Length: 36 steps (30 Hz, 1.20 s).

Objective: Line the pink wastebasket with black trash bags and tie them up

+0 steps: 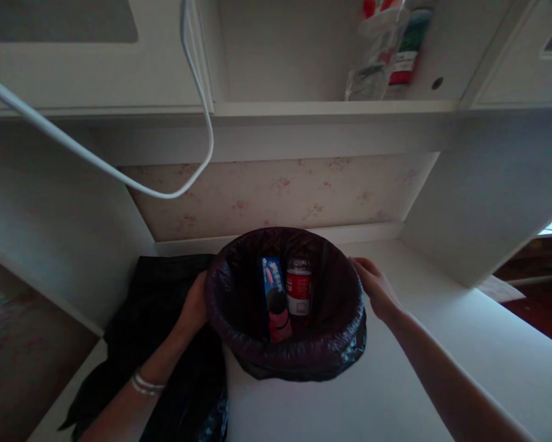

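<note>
A round trash bin (294, 359) lined with a dark plastic bag stands between my hands at the middle of the view. My left hand (196, 304) grips its left side, the fingers mostly hidden behind the liner. On the opposite side my right hand (372, 283) holds the rim, fingers bent against it. Inside the bin are a blue box (272, 276), a clear jar with a red and white label (298, 288) and a pinkish-red container with a dark top (279, 322).
Black plastic or fabric (165, 288) lies beneath my left forearm on the white surface (395, 380). A white cable (160, 195) hangs at upper left. Overhead is a shelf (303, 109) with a clear plastic container (370, 73) and a red-green bottle (407, 58). White panels flank both sides.
</note>
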### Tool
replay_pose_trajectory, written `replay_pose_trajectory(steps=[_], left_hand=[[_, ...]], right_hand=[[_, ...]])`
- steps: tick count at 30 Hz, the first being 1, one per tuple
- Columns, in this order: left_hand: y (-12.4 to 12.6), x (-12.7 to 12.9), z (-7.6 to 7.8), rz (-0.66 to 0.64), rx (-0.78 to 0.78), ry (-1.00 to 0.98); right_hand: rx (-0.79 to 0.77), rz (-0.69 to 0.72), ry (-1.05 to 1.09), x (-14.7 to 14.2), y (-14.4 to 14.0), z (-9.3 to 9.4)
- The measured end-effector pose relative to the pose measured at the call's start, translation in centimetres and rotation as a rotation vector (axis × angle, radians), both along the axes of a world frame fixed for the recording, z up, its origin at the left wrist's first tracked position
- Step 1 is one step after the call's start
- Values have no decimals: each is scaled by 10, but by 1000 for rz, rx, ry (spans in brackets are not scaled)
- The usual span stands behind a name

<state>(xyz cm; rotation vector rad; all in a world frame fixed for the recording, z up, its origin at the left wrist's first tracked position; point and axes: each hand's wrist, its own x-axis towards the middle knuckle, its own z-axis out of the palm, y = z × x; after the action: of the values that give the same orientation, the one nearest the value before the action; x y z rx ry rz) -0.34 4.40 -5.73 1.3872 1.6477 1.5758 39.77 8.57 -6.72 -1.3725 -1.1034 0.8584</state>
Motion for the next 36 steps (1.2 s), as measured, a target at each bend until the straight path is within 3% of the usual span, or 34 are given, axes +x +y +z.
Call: replay_pose_trajectory(steps=[2, 4, 8, 13, 17, 20, 24, 29, 36], left_hand=[[-17, -7, 6, 67, -3, -2], [-41, -4, 9, 120, 30, -43], [-90, 32, 2, 12, 195, -157], [-119, 76, -18, 41, 254, -162], [-129, 94, -20, 83, 84, -357], [-128, 100, -16, 101, -58, -387], [-120, 95, -15, 12, -177, -384], [-116, 98, -20, 20, -151, -359], [-115, 99, -43, 36, -187, -409]], right_hand=[[46, -14, 44, 2, -22, 3], [79, 79, 67, -3, -47, 3], [114, 217, 10, -26, -80, -6], [184, 168, -47, -44, -91, -15], [351, 61, -91, -48, -111, -20], [515, 127, -236, -51, -124, -23], [692, 189, -441, -58, -128, -13], [908, 139, -586, -62, -138, 8], [1014, 118, -704, -62, -136, -1]])
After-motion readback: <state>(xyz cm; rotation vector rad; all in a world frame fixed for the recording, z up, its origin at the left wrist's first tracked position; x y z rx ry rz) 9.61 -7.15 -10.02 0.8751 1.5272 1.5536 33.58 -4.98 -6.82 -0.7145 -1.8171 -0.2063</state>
